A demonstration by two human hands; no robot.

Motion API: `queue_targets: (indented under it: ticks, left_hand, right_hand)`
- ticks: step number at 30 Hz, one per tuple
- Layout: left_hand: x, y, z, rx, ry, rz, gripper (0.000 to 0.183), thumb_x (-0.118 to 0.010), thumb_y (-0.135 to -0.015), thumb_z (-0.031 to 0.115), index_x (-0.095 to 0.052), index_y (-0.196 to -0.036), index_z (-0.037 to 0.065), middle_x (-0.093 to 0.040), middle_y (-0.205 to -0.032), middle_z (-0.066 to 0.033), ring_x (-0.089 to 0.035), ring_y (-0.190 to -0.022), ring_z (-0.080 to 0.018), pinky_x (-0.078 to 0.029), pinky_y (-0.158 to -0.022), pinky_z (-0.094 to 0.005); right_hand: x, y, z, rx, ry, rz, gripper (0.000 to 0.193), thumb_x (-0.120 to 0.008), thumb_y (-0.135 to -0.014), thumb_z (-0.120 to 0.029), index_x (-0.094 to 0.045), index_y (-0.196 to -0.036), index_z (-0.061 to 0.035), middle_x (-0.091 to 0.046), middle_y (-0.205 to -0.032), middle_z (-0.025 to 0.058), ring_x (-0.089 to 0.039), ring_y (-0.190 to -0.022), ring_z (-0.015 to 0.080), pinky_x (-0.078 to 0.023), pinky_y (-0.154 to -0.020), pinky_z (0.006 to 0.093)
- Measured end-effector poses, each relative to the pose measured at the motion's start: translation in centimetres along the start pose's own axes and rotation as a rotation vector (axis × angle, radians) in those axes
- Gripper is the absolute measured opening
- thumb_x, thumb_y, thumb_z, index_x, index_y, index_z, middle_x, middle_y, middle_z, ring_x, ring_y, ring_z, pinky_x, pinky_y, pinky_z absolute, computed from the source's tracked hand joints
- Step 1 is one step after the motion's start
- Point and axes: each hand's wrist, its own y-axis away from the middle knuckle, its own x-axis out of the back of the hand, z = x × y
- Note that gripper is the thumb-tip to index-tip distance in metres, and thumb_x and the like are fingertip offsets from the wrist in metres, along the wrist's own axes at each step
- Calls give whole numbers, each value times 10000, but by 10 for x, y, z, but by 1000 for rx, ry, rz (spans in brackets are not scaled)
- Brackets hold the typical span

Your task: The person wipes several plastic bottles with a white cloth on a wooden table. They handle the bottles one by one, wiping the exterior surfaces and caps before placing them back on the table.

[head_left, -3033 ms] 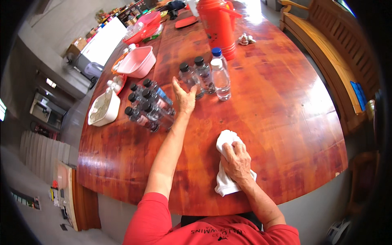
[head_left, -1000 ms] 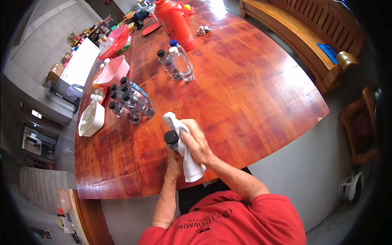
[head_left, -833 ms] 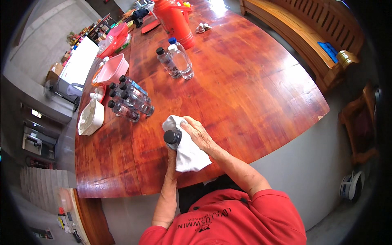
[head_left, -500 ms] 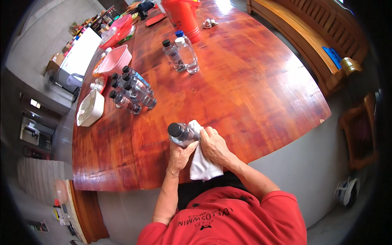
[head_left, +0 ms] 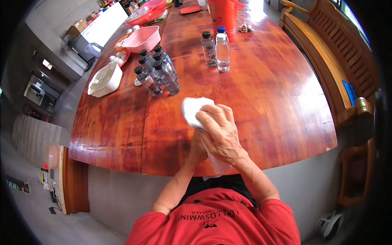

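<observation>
My right hand (head_left: 220, 130) grips a white cloth (head_left: 190, 108) and presses it over something held above the near edge of the red-brown wooden table (head_left: 269, 94). My left hand (head_left: 197, 148) sits just under the right one, mostly hidden, closed around the small clear bottle that the cloth covers. The bottle itself does not show. A cluster of several black-capped clear bottles (head_left: 157, 73) stands on the table beyond my hands, to the left.
Two more bottles (head_left: 216, 49) stand farther back near a red jug (head_left: 222, 14). A pink bowl (head_left: 141, 38) and a white dish (head_left: 104, 79) sit at the left. A wooden bench (head_left: 326, 45) runs along the right side.
My left hand fetched a black-capped bottle from the cluster and brought it near. The cloth in my right hand has moved up over the cap, which showed half a second ago.
</observation>
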Motion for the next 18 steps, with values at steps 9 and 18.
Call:
queue_targets:
  ticks: [9,18]
  left_hand:
    - [2,6,-11,269,110,-7,643,-702,-802,162,-324,-1314,77,-474,-1218,-53,-462,-1120,-136,-421,-915,-321]
    - [16,-2,-28,301,254,-48,743,-763,-756,194,-226,-1259,91,-403,-1156,-79,-438,-1038,-151,-405,-881,-311]
  right_hand:
    - [0,-53,31,-312,-321,-655,298,-540,-797,-270,-590,-827,22,-565,-803,150,-565,-804,303,-445,-721,384]
    - [-12,11,34,-575,-806,-81,305,-469,-946,-255,-575,-1059,9,-597,-908,49,-542,-895,133,-423,-832,271]
